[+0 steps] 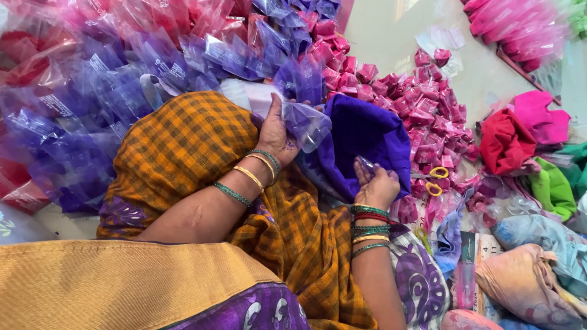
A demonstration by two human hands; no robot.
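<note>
On the left, a clear plastic bag point(306, 122) is pinched by the left hand point(275, 135) above the checked orange cloth point(183, 146) on the lap, its mouth best kept pulled open and facing the fabric. In the middle, the folded purple cloth point(367, 143) is gripped at its lower edge by the right hand point(378, 186), fingers closed on it; it is probably best kept flat and fed in corner first. Further right, yellow-handled scissors point(435, 180) are left lying among pink packets point(428, 104).

My left hand point(276, 135) sits at frame centre, forearm running up from lower left, wrist bent, fingers point(273, 109) curled shut in a grip. My right hand point(378, 185) is just right of centre, forearm rising from the bottom edge, fingers point(362, 172) pinched together.
</note>
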